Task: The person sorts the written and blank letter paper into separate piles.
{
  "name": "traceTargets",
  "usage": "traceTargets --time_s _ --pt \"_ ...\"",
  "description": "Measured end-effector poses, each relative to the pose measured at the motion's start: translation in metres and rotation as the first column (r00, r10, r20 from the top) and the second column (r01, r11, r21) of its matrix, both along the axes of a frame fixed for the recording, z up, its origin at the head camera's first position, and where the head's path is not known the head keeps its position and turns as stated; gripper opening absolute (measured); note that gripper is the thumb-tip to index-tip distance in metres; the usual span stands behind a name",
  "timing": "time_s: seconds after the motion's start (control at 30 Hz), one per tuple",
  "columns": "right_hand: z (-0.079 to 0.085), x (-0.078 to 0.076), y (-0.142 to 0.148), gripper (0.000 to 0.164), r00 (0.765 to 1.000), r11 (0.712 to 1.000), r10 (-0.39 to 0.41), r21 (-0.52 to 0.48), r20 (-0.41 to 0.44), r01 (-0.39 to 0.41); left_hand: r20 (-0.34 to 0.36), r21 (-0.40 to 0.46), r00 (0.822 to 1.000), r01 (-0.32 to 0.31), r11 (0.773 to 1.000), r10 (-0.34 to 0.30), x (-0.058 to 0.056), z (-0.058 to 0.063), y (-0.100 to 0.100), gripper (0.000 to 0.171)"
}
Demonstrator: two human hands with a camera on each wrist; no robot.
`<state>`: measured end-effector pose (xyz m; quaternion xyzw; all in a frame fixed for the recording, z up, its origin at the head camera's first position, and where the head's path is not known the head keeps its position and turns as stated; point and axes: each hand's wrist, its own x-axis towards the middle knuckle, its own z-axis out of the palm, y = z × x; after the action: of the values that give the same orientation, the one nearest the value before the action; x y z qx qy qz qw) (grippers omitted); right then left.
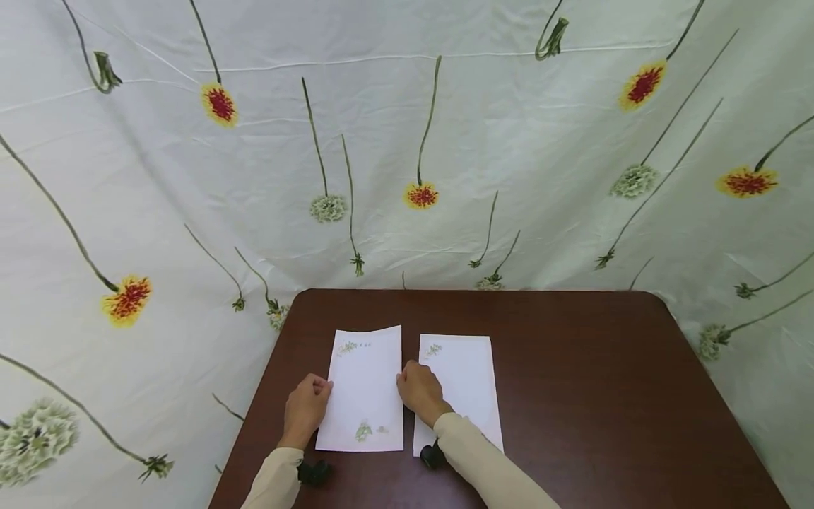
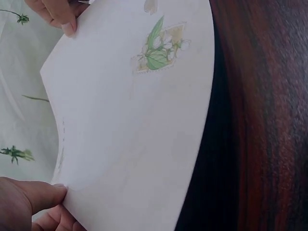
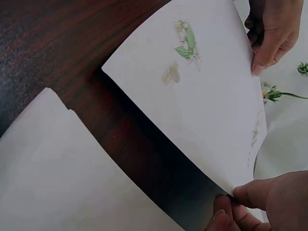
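Holding the sheet: both hands pinch one flower-printed paper sheet [image 1: 365,392] by its opposite long edges, probably because thin paper needs support on two sides to stay under control.
Left hand [image 1: 305,406]: at the sheet's nine o'clock, its grip closed to the paper's thickness, thumb above and fingers below.
Right hand [image 1: 422,391]: at the sheet's three o'clock, its grip equally narrow on the edge, thumb on top, fingertips underneath.
Sheet's place: around nine o'clock on the brown worktop [image 1: 604,382]; the paper bows, and dark shadow under its near edge suggests that it is raised there.
Printed sprigs: one [image 1: 347,348] near eleven o'clock, another [image 1: 364,431] near six; both lie uncovered, likely because the hands take only the margins.
Paper stack [image 1: 461,382]: flat at the sheet's three o'clock, a strip of worktop between them, partly hidden by the right forearm; offset corners suggest several leaves, perhaps placed there for easy reach.
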<state>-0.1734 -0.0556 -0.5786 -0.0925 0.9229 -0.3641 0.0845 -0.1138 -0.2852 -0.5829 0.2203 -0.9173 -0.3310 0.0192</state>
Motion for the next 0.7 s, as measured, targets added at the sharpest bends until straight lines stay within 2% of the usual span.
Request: traceTargets --time_s 0.33,0.47,0.7 --pt "-0.009 0.002 -0.013 0.019 0.991 0.991 0.024 0.134 -0.135 -0.006 0.016 -0.043 1.0 0.017 0.999 -0.016 -0.003 -0.009 -0.007 0.022" --pt "-0.011 0.002 -0.014 0.016 0.987 0.985 0.029 0.173 -0.156 -0.002 0.013 -0.107 0.999 0.053 0.993 -0.052 -0.004 -0.012 -0.009 0.021" --pt "-0.014 0.002 -0.018 0.018 0.982 0.961 0.062 0.275 -0.177 -0.011 -0.026 -0.24 0.994 0.1 0.966 -0.109 -0.006 -0.016 -0.011 0.02"
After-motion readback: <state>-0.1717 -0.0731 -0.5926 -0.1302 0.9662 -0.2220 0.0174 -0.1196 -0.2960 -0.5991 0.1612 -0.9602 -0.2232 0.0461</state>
